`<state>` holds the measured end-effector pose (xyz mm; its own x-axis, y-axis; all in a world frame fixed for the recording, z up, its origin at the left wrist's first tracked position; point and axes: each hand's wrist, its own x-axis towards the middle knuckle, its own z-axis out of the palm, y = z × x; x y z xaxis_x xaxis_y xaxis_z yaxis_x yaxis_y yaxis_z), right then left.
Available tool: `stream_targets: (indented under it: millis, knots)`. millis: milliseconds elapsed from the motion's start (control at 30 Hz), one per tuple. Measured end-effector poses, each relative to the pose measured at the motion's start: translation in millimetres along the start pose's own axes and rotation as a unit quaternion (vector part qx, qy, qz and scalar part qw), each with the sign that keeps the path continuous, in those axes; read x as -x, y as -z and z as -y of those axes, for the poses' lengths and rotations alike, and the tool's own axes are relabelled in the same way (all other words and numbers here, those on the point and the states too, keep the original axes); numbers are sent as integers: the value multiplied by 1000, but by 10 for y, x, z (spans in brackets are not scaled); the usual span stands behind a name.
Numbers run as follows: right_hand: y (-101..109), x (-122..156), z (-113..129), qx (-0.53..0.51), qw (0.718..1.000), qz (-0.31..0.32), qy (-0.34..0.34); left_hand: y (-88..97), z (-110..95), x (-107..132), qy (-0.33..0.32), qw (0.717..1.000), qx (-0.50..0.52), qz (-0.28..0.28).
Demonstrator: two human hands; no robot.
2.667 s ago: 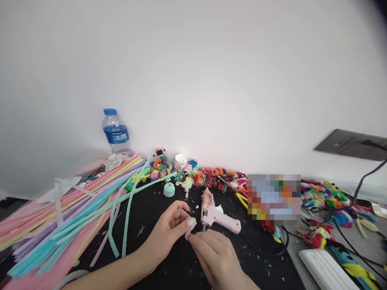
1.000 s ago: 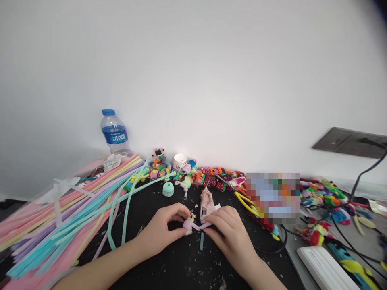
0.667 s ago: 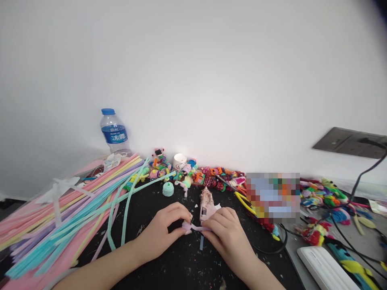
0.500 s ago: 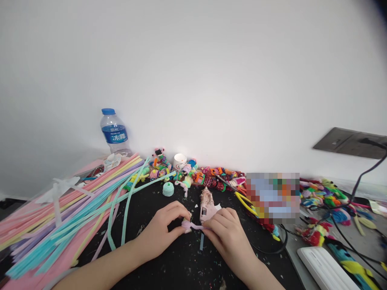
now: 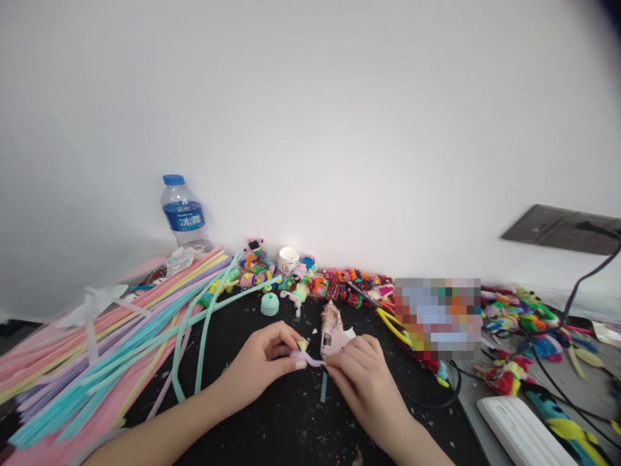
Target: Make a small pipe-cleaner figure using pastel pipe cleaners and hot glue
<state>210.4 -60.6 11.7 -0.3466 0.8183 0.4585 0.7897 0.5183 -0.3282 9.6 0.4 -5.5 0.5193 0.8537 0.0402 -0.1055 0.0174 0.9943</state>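
A lilac pipe cleaner (image 5: pixel 313 362) runs between my two hands, its left part curled into a coil with a small yellow piece showing on top. My left hand (image 5: pixel 272 359) pinches the coiled part between thumb and fingers. The fingers of my right hand (image 5: pixel 361 372) are closed on the other end. Just behind my right hand lies a pale pink hot glue gun (image 5: pixel 332 330), its nozzle pointing toward the wall and its grip partly hidden by that hand. Farther back stands a mint-green pipe-cleaner coil (image 5: pixel 270 304).
Pastel pipe cleaners (image 5: pixel 130 330) spread over the left side, with a water bottle (image 5: pixel 184 213) behind. Colourful pipe-cleaner figures (image 5: pixel 334 285) line the wall beside a paper cup (image 5: pixel 288 260). Yellow-handled scissors (image 5: pixel 394 327), a black cable (image 5: pixel 458 382) and a white power strip (image 5: pixel 524 430) are at right.
My left fingers have turned the coil slightly, so a yellow piece now shows on it. My right hand has barely moved.
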Motion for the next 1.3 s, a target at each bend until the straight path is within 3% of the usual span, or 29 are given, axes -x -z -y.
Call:
stream_targets:
  millis: [300, 633, 967, 1300]
  knots:
    - [2, -12, 98, -22, 998, -37, 47, -43, -72, 13, 86, 983, 162, -20]
    - [-78, 31, 177, -27, 997, -33, 71, -88, -39, 27, 118, 943, 310, 8]
    - [-109, 23, 219, -6, 997, -36, 70, -89, 14, 32, 155, 916, 368, 29]
    - [-194, 57, 221, 10, 997, -26, 72, -102, 13, 41, 153, 916, 367, 46]
